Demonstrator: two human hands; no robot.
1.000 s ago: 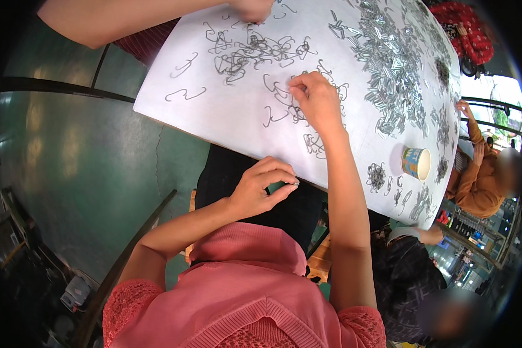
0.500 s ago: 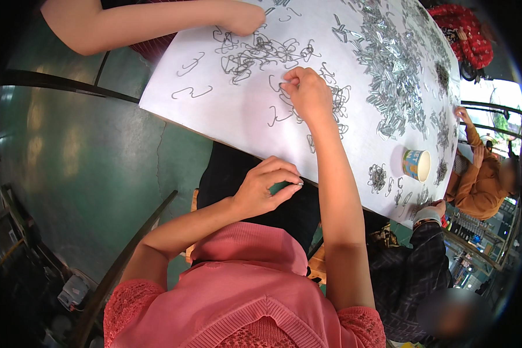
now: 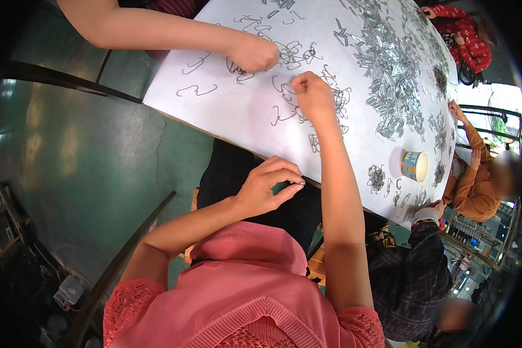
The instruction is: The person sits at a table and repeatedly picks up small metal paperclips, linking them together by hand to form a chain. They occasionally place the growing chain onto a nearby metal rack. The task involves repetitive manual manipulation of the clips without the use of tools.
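Note:
Just off the near edge of the white table (image 3: 232, 119), my left hand (image 3: 267, 185) pinches a small silver metal piece (image 3: 301, 183) between thumb and fingertips. My right hand (image 3: 316, 100) reaches over the tabletop with its fingers bent together, and what they hold, if anything, is hidden. Bent wire hooks (image 3: 343, 103) lie in a tangle beside and partly under it. A single wire hook (image 3: 281, 116) rests left of that hand. Farther up, another loose heap of wire hooks (image 3: 293, 53) spreads across the table.
A co-worker's hand (image 3: 255, 53) works in the far hook heap. Many small silver metal pieces (image 3: 391, 81) cover the table's right part. A paper cup (image 3: 413, 166) stands near a small hook cluster (image 3: 376, 178). Other people sit along the right side, one in a dark checked sleeve (image 3: 409, 272).
My right hand has shifted slightly right, its fingers drawn closer together. The co-worker's hand has moved right and nearer over the hooks. My left hand keeps its pinch.

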